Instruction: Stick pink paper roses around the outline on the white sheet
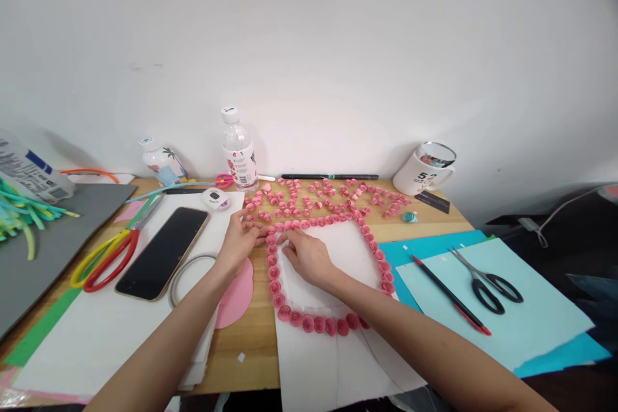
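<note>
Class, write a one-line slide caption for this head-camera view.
Left hand and right hand touch pink paper roses bordering a white sheet on a desk.

Small pink rolled-paper roses [309,323] are sitting side by side, touching, making a square-ish outline on the white sheet [347,251]: top row, L side, bottom row & R side are all running round its bare middle. The sheet is lying flat, w/ its near end stretching toward the viewer past the bottom row. More loose roses [318,196], same pink, are lying scattered just behind the top row, approx. in rows.
</note>
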A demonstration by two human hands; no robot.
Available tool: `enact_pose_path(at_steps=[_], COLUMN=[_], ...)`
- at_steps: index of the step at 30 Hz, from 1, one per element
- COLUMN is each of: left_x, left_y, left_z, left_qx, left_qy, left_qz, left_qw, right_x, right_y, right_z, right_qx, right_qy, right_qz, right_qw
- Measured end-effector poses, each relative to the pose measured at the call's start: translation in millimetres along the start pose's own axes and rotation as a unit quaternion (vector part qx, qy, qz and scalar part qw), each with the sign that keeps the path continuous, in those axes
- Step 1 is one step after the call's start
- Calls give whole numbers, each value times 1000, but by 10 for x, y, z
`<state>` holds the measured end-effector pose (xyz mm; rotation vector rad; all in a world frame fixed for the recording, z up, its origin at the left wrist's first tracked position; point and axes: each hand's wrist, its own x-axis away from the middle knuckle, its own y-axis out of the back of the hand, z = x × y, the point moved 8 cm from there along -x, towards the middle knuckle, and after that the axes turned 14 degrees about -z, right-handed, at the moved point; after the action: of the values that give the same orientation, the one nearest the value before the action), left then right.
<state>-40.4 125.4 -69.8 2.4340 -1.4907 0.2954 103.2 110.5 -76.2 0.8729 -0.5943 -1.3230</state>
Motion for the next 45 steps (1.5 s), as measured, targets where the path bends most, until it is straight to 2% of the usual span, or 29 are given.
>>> enact_pose_path(at_steps=[14,22,28,33,41,45], left_x=[16,10,-14,-7,-65,-50], left_y=[6,-1,-1,3,-56,-99], left_z=[-6,-8,27,28,56,66], left_qx=[12,8,32,26,-3,-38], left_qy=[3,2,10,5,-64,-74], left_qz=[0,3,6,8,62,95], left_qw=[1000,1000,999,1000,996,992], right_x=[-7,-39,-78,-64,-58,-31], right_y=[-26,3,17,-18,-129,-112], right_z=[-11,-41,30,65,71,109], right_qx=[-2,-16,56,90,185,192], right_qy=[-2,-44,-41,-43,-29,-7], right_qz=[6,13,-28,-29,-3,12], right_qw=[1000,999,997,995,982,981])
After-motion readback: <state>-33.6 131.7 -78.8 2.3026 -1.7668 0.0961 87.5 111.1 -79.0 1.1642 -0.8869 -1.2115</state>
